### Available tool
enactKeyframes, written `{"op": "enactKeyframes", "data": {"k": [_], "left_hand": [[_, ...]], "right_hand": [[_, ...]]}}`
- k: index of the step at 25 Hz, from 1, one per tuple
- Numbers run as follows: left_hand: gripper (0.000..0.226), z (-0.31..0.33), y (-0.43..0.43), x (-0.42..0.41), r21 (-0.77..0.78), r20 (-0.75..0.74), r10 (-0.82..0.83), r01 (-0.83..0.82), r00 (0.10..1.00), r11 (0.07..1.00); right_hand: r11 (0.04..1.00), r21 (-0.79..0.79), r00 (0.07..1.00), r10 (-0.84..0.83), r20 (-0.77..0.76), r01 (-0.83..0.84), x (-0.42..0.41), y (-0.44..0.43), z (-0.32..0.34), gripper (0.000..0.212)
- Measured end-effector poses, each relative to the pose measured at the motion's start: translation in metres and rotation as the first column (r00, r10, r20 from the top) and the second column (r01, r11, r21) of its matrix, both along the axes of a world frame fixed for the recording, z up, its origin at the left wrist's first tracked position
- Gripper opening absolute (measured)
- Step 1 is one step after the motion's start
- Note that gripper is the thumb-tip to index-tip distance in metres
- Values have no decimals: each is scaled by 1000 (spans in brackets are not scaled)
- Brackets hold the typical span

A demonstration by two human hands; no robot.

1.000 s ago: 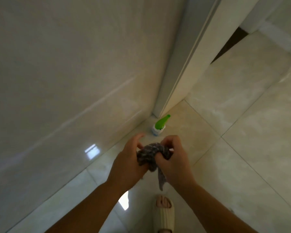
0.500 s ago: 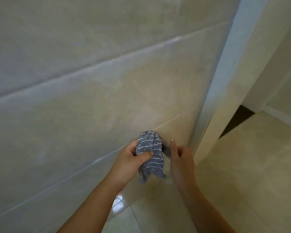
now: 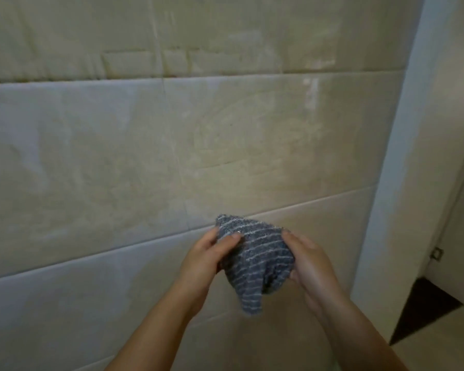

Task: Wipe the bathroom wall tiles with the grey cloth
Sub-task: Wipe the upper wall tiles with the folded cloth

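A grey cloth [image 3: 255, 258] with thin pale stripes is bunched between both my hands in front of the wall. My left hand [image 3: 206, 258] pinches its upper left part with thumb and fingers. My right hand [image 3: 311, 263] cups its right side, fingers curled round it. A loose corner of the cloth hangs down below the hands. The beige wall tiles [image 3: 172, 143] fill the view ahead, with faint curved smear marks and pale streaks on the middle and upper rows. The cloth is a little short of the tiles.
A white door frame [image 3: 397, 162] runs down the right side of the tiled wall. Beyond it is a dark gap at floor level [image 3: 423, 309] and a strip of pale floor tile [image 3: 445, 344]. A small metal latch plate [image 3: 437, 253] sits on the frame.
The view has swung up from the floor to the wall; the green spray bottle and slipper are out of sight. Both hands rose with the cloth, and my right hand has taken hold of it again.
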State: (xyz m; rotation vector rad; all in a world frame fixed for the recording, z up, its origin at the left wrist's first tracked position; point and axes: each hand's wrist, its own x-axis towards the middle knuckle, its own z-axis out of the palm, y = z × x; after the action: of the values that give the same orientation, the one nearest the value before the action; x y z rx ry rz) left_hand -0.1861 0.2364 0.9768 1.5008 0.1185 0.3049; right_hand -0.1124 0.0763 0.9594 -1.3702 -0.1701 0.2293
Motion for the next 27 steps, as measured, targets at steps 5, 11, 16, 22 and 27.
{"op": "enactKeyframes", "data": {"k": [5, 11, 16, 22, 27], "left_hand": [[14, 49, 44, -23, -155, 12, 66, -63, 998, 986], [63, 112, 97, -58, 80, 28, 96, -98, 995, 992], [58, 164, 124, -74, 240, 1, 217, -211, 976, 948], [21, 217, 128, -79, 842, 159, 400, -336, 903, 422], [28, 253, 127, -74, 941, 231, 433, -313, 871, 128]], "right_hand": [[916, 365, 979, 196, -48, -166, 9, 10, 54, 30], [987, 156, 970, 11, 243, -50, 20, 21, 116, 5], [987, -65, 890, -105, 445, 149, 33, 23, 167, 28], [975, -181, 826, 204, 526, -125, 41, 14, 211, 36], [792, -490, 612, 194, 767, 363, 32, 14, 245, 14]]}}
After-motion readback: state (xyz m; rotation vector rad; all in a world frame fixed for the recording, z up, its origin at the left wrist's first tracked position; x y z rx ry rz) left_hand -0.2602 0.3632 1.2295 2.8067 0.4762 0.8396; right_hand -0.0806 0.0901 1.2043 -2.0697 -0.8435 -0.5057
